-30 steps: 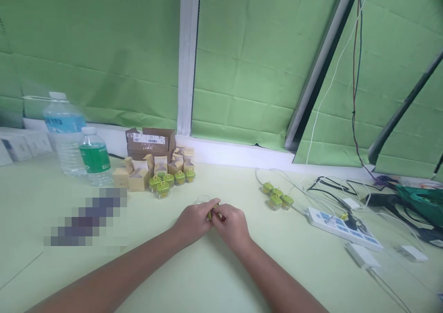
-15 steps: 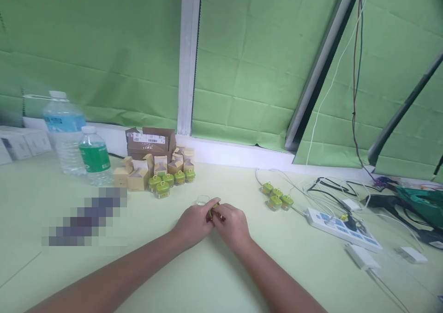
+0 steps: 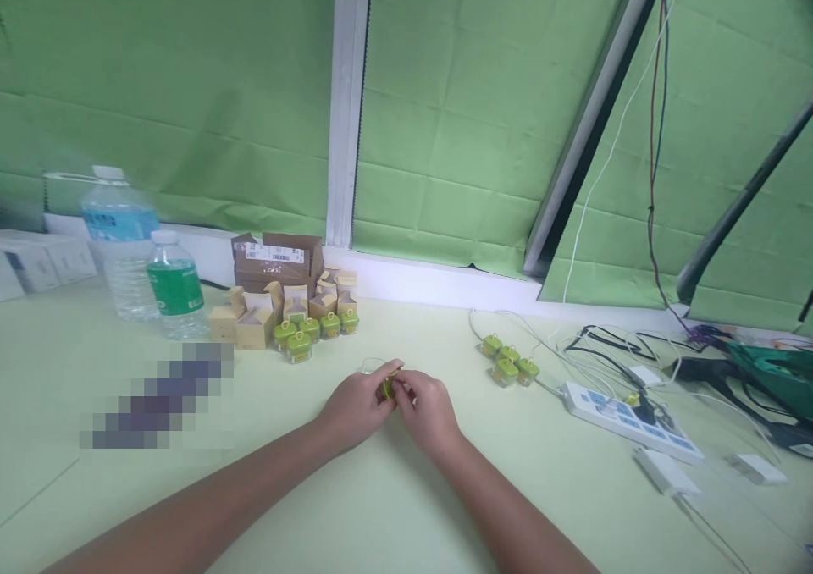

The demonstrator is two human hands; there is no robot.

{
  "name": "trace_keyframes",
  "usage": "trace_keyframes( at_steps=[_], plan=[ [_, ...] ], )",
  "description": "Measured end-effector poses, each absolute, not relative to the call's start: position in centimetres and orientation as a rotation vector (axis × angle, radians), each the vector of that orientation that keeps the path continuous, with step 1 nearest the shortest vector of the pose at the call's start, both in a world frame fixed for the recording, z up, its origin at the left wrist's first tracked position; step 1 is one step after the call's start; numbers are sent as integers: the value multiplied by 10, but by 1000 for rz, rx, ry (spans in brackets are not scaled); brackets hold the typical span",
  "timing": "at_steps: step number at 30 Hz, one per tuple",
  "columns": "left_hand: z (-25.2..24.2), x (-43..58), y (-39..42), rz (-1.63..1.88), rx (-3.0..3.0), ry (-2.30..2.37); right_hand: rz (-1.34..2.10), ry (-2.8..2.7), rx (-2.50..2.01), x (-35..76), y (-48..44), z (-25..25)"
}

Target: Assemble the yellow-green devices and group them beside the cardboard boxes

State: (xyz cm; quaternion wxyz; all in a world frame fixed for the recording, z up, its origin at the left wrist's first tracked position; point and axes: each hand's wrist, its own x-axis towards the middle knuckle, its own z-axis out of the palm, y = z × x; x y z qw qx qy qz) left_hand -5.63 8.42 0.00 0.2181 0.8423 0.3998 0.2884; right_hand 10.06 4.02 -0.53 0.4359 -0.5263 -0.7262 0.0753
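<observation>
My left hand [image 3: 356, 405] and my right hand [image 3: 429, 411] meet at the middle of the pale table, fingers pinched together round a small yellow-green piece [image 3: 387, 385]. Only a sliver of that piece shows between the fingertips. A small clear cup or case [image 3: 372, 364] stands just beyond my left fingertips. Several green-lidded little jars [image 3: 312, 331] sit to the far left, in front of small tan cartons [image 3: 257, 324]. Another cluster of green-lidded jars [image 3: 508, 361] lies to the right.
Two water bottles [image 3: 149, 261] stand at the far left beside a brown cardboard box [image 3: 277, 259]. A white power strip [image 3: 628, 420], adapters and tangled cables [image 3: 610, 341] fill the right side. A green curtain hangs behind the table.
Both hands stay pinched on the small piece, with the fingers shifting slightly around it. The view has drifted a little.
</observation>
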Motion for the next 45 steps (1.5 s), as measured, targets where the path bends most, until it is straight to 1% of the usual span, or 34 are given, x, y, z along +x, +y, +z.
trace_keyframes(
  at_steps=[12, 17, 25, 35, 40, 45],
  plan=[
    [-2, -57, 85, 814, 2397, 1076, 299, -1716, -1338, 99, 39, -2],
    [-2, -58, 85, 825, 2439, 1102, 206, -1754, -1354, 99, 38, 1],
    [-4, -57, 83, 835, 2445, 1070, 147, -1829, -1331, 99, 41, -4],
    [5, -56, 77, 849, 2402, 948, 172, -1594, -1443, 100, 38, 3],
    [9, -56, 75, 886, 2365, 901, 353, -1504, -1396, 102, 39, 4],
    [9, -54, 72, 948, 2252, 862, 767, -1353, -1279, 102, 41, 10]
  ],
)
